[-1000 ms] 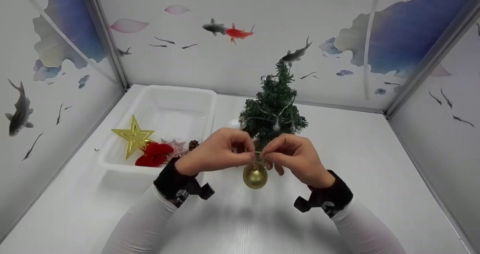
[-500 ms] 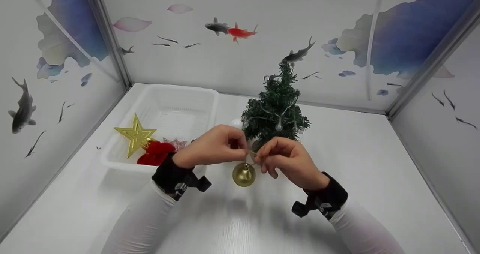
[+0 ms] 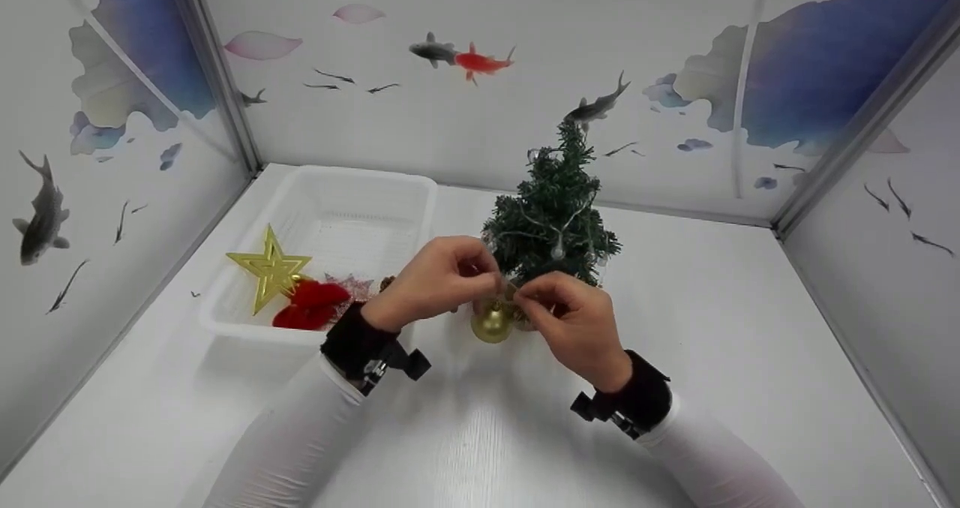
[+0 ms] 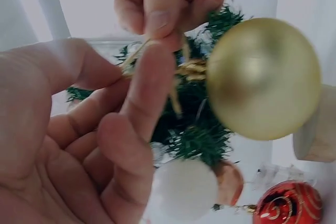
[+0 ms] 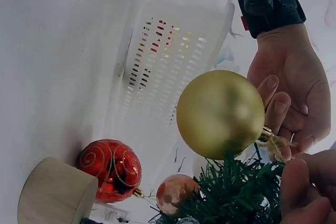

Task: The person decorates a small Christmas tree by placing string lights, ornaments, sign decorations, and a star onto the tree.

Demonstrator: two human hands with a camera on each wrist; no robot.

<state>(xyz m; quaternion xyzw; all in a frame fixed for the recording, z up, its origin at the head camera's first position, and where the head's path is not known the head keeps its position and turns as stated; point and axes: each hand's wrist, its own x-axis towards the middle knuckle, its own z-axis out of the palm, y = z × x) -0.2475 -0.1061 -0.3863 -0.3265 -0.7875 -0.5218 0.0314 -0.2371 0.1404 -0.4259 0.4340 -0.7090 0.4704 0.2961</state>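
Observation:
A matte gold bauble [image 3: 493,323] hangs by a thin gold cord [image 4: 137,55] in front of a small green Christmas tree [image 3: 559,211]. My left hand [image 3: 442,281] pinches the cord between thumb and fingertip, just above the bauble's cap. From the other side, my right hand [image 3: 576,326] pinches the same cord close to the left fingertips. In the right wrist view the bauble [image 5: 220,114] overlaps the green branches [image 5: 236,187]; whether it touches them I cannot tell. Some right-hand fingertips are cut off by that frame's edge.
Left of the tree, a white perforated basket [image 3: 433,200] holds a gold star [image 3: 271,270] and a red bow [image 3: 311,304]. Low by the tree are a red bauble [image 5: 110,170], a white ball [image 4: 184,188], a copper ball [image 5: 176,193] and its wooden base [image 5: 56,192].
The bauble first shifts left, then rises toward the tree with both hands. Both hands keep their pinch near the cord. Tree and basket stay put.

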